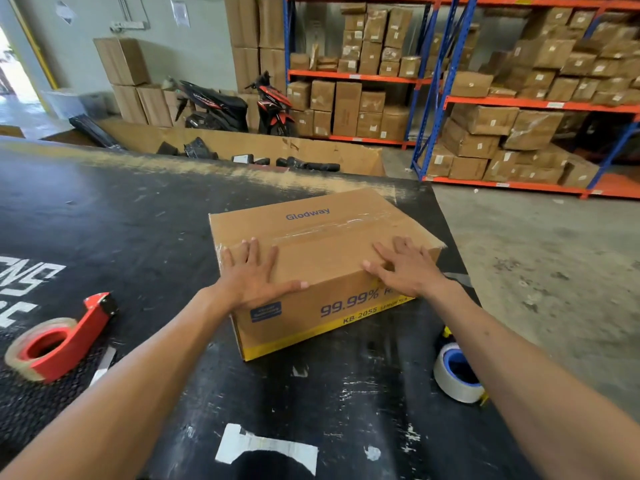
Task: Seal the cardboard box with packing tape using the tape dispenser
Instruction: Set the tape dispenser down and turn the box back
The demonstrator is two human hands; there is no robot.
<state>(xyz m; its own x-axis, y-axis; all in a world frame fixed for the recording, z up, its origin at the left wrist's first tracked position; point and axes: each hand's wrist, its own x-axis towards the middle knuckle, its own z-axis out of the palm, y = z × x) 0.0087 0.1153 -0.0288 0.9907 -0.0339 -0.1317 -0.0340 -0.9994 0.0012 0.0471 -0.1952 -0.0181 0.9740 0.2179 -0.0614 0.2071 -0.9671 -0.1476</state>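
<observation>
A closed cardboard box [322, 268] sits on the black counter [145, 216], toward its right side. Its long axis runs left to right, skewed a little so the right end lies nearer the counter's right edge. A strip of clear packing tape [332, 226] runs along that long axis over the top seam. The word "Glodway" is printed on the top, and "99.99%" shows on the near side above a yellow band.

Both hands rest on the box top near its front edge. The left hand [256, 271] lies flat with fingers spread and straight, thumb reaching right along the edge. The right hand [405, 268] presses near the right front corner, its fingers spread and slightly bent, gripping nothing.

The red tape dispenser [62, 337] lies on the counter well to the left of the box, held by no hand, its cutter end pointing away and to the right. A white tape roll with a blue core [457, 374] lies near the counter's right edge.
</observation>
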